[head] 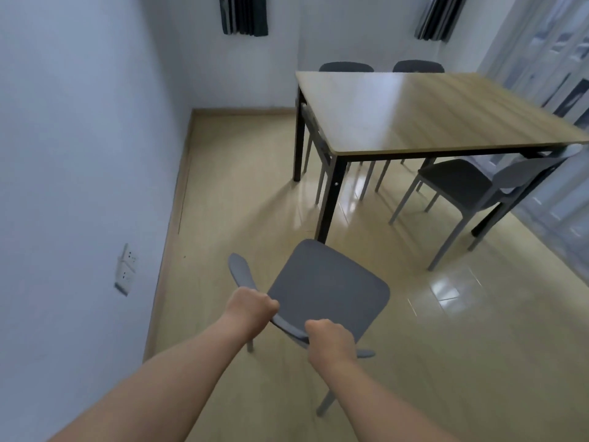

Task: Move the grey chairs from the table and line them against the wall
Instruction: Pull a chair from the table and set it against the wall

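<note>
A grey chair point(328, 288) stands on the floor point(239, 193) clear of the table point(424, 113), its seat just in front of the table's near corner leg and its backrest turned toward the person. Both hands hold the curved backrest: the left hand point(251, 306) is closed around its left part, and the right hand point(331, 341) is closed around its right part, knuckles up. The backrest's two ends stick out past the hands. Two of the chair's pale legs show below the forearms.

The left wall point(79, 138) runs beside the chair, with open floor between them and a socket plate point(126, 269) low on it.

The wooden-topped table on black legs stands further in, toward the right. A second chair point(462, 189) sits at its near side on the right, seat partly under the top, backrest facing outward. A third chair point(318, 148) is tucked under the left end, only its frame and legs showing. Two more chair backs point(346, 67) point(418, 66) rise behind the far edge.

Dark curtains point(243, 14) hang on the back wall. The picture is blurred toward the edges.
</note>
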Demonstrator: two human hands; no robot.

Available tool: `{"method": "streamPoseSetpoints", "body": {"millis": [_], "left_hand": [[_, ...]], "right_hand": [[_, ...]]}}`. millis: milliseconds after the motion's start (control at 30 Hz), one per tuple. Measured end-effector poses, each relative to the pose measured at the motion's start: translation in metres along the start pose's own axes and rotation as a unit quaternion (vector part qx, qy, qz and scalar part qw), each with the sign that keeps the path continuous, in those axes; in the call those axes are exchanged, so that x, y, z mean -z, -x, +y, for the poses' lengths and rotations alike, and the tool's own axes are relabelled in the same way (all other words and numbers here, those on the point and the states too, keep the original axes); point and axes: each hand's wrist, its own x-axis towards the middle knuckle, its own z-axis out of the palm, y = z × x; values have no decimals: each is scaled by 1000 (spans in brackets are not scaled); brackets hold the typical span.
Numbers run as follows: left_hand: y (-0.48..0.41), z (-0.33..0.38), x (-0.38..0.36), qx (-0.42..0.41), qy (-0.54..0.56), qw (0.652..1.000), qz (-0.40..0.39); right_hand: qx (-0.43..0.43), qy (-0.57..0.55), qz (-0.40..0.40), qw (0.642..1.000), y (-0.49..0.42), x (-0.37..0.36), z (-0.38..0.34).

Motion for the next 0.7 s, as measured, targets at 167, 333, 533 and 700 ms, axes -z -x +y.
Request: {"method": "streamPoseSetpoints", "body": {"millis": [167, 333, 533, 700], "left_hand": [[33, -78, -12, -25, -8, 999, 43], [55, -128, -39, 29, 102, 989, 103], [51, -164, -54, 155, 322, 931, 76], [56, -199, -54, 196, 301, 933, 12]], "right_hand": [[-27, -22, -22, 999, -20, -10, -84], [-60, -39, -30, 997, -44, -12, -141], [-95, -79, -25, 992, -90, -1, -193], [-52, -174, -101, 978, -120, 16, -223]]}}
